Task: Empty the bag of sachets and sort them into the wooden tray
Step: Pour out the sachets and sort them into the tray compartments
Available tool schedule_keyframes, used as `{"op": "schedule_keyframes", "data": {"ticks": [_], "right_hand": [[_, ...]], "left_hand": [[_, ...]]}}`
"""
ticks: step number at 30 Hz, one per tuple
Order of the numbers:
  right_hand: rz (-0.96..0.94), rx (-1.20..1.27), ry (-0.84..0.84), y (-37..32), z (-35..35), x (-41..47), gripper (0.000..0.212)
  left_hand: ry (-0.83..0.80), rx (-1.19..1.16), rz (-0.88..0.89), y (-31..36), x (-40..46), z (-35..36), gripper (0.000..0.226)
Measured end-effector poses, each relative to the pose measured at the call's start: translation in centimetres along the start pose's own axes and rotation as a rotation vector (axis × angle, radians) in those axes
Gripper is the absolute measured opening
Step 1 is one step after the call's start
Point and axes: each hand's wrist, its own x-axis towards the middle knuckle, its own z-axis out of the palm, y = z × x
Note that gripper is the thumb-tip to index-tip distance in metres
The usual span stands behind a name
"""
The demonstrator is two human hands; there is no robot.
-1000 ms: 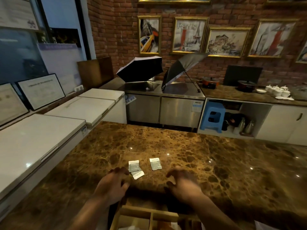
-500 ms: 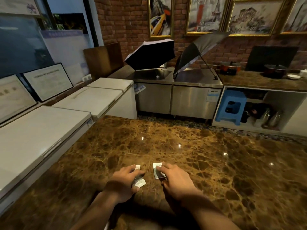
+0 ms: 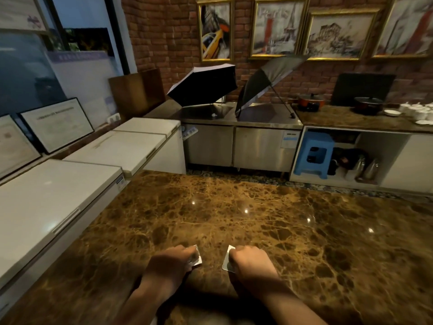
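Both hands rest on the brown marble counter (image 3: 257, 219) near its front edge. My left hand (image 3: 169, 263) is closed over small white and silver sachets (image 3: 196, 258), whose corners stick out past the fingers. A single silver sachet (image 3: 227, 259) is pinched by my right hand (image 3: 251, 262), its left edge showing beside the knuckles. The wooden tray and the bag are out of the frame.
White chest freezers (image 3: 58, 202) run along the counter's left side. Beyond the counter's far edge are steel cabinets with two open umbrellas (image 3: 206, 83) on top, a blue stool (image 3: 314, 153) and a side counter with pots and cups.
Both hands reached forward from above the tray to the sachets on the counter and closed on them. The view tilted up, so the tray dropped out of the frame.
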Motion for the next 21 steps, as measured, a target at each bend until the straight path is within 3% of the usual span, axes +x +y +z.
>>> {"op": "schedule_keyframes", "data": {"ticks": [4,16,21], "right_hand": [[0.068,0.029,-0.031,-0.6,0.6,-1.5,0.029],[0.215,0.025,-0.010,-3.7,0.9,-3.9,0.026],[0.238,0.044,0.143,-4.7,-0.4,-7.4,0.025]], "left_hand": [[0.050,-0.098,-0.012,0.4,-1.4,-0.5,0.021],[0.222,-0.146,0.066,0.2,-6.7,-4.7,0.037],[0.187,-0.221,0.042,1.3,-9.0,-5.5,0.024]]}}
